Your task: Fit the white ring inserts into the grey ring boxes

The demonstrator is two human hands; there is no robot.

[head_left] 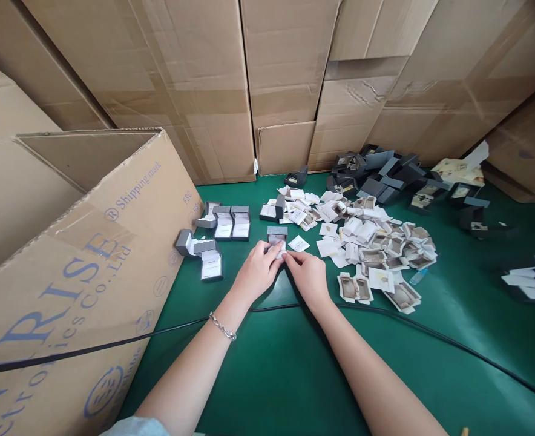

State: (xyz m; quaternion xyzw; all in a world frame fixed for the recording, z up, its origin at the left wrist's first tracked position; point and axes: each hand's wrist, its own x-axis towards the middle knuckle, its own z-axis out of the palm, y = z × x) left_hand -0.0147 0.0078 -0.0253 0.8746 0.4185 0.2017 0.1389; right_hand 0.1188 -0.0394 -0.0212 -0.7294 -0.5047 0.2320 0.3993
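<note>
A small grey hinged jewellery-type box [277,232] stands with its lid up at the middle of the green table, its white insert mostly covered by fingers. My left hand [259,271] is closed on it from the left, fingertips reaching into the open box. From the right, my right hand [310,278] pinches at its front edge, close to the left fingertips. Just right of the box lies a white printed card [299,243]. Several similar open boxes with white inserts [223,223] stand to the left, and another open box [273,209] sits behind.
A heap of white cards and moulded inserts [371,233] spreads to the right, with a pile of dark open boxes [385,172] behind it. A large carton [113,260] stands at the left. Stacked cartons [285,79] wall off the back. A black cable [399,313] crosses the front.
</note>
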